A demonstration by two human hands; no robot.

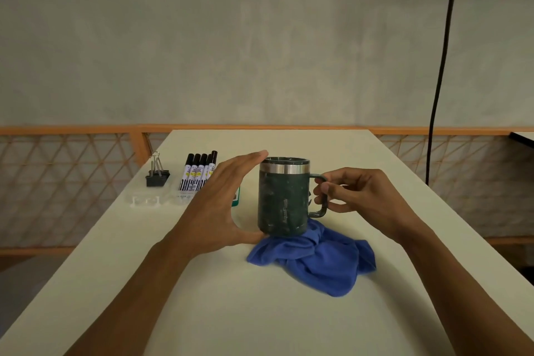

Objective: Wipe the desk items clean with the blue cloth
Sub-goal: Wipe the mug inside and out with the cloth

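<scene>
Head view gives us, nearest, bare white tabletop (202,312) between our forearms, then the crumpled blue cloth (315,260) lying loose right of centre, in neither hand. Just beyond it is the dark green mug (281,202) with a steel rim, its base at the cloth's far edge; we cannot tell whether it rests there or is held just above. Our right hand (355,196) pinches the mug's handle with curled fingers and thumb. Our left hand (222,196) is spread straight-fingered beside the mug's wall, thumb at its base, gripping nothing. We judge the wiping hardly begun: the mug looks streaked, and the black-capped markers (199,172) and black binder clips (157,175) stand untouched in a clear plastic tray (144,201) farther left. Open room lies in front and to the right; the tray sits near the table's left edge.
</scene>
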